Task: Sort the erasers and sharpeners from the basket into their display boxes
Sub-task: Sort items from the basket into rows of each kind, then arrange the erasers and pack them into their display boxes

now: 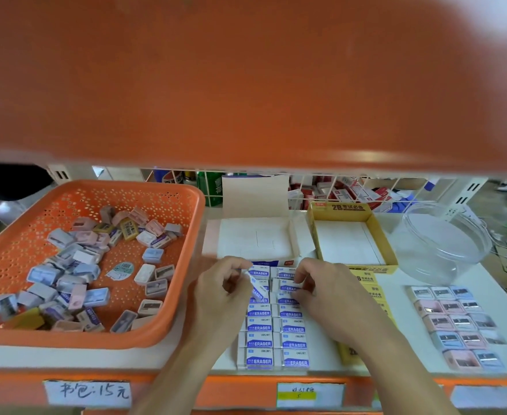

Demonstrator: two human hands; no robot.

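A person's two hands are working over a white shelf surface (66, 357) below an orange shelf edge. The left hand (222, 292) is pinching a tilted white-and-blue eraser (256, 290) between thumb and fingertips, just above the left of two neat columns of white-and-blue erasers (259, 344) lying flat on the surface. The right hand (321, 289) is curling its fingertips on a second eraser (288, 287) at the far end of the right column.

Behind the columns, an open white cardboard display box (255, 241) is sitting empty. Beside it, a yellow cardboard display box (312, 232) is also empty, with a line of yellow erasers (366, 278) lying in front of it, partly hidden by the right arm. Further right, pastel pink and blue sharpeners (455, 322) are lying in a tidy grid near a clear round plastic tub (443, 241).

On the left, the orange perforated plastic basket (186, 205) is holding a large mixed pile of sharpeners and erasers (90, 274). The sorting looks partway done: groups are forming on the surface, nothing is in the boxes yet, and much remains in the basket.
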